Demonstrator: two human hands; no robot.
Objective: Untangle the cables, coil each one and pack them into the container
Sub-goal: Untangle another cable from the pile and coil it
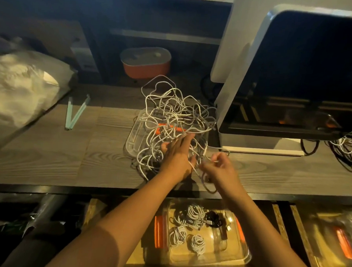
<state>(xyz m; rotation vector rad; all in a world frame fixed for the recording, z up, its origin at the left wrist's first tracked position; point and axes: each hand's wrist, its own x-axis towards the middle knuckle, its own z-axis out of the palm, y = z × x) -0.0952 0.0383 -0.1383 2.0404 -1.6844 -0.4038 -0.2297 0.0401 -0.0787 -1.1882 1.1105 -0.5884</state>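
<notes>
**Kid:** Why are you putting your left hand (177, 156) on the pile of cables (172, 116)?

**Helper:** You are holding its fingers straight and spread out, and they are poking in among the loops. I think you are pinning the pile down so it is not sliding when you are tugging.

**Kid:** And the other hand?

**Helper:** Your right hand (220, 168) is pinching one white cable (206, 150) with curled fingers, just beside the near side of the pile. You are probably pulling that one out.

**Kid:** Why is the pile sitting on a clear tray (133, 135)?

**Helper:** It is lying half on the tray and half on the desk (47, 157). I cannot tell why.

**Kid:** Where is the container (244, 257) waiting?

**Helper:** It is sitting low, under the desk edge, right below your arms. I guess that is so each coil is only going a short way down. A few coils (195, 216) are lying in it, and there is room for more. So you are somewhere in the middle of the job.
</notes>
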